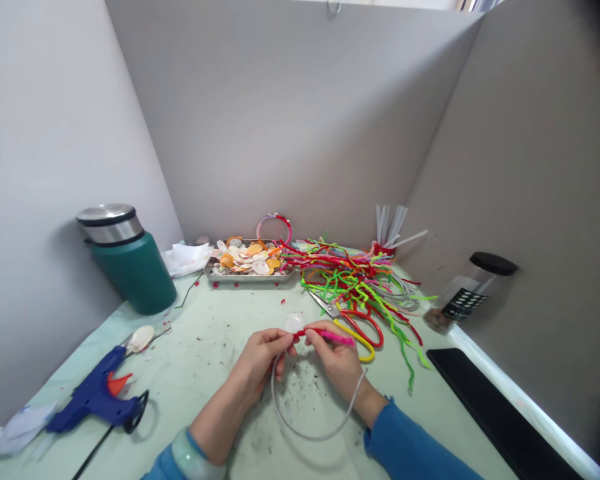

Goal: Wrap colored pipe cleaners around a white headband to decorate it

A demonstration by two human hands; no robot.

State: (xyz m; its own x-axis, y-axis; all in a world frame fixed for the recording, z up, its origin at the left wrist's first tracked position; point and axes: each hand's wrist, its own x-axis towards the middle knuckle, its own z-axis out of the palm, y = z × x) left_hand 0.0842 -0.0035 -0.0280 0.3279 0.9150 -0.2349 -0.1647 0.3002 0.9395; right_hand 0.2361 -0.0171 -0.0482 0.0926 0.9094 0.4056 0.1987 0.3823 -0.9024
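Note:
In the middle of the table, my left hand [265,353] and my right hand [336,357] face each other above a bent grey wire [310,438]. Its loop hangs down between my wrists, and one end sticks up beside my right wrist. A red and bright pink pipe cleaner [337,337] lies along the top of the loop. My left fingertips pinch the grey wire at the red part. My right thumb and fingers close on the pipe cleaner a little to the right. How the two are joined is partly hidden by my fingers. Scissors [350,319] lie just beyond my right hand.
A shell tray [250,278], a wrapped ring [275,217] and a pipe cleaner pile [355,267] stand along the back. At left are a green flask [133,267] and a blue glue gun [97,393]. White sticks [390,223] and a jar [467,293] stand right.

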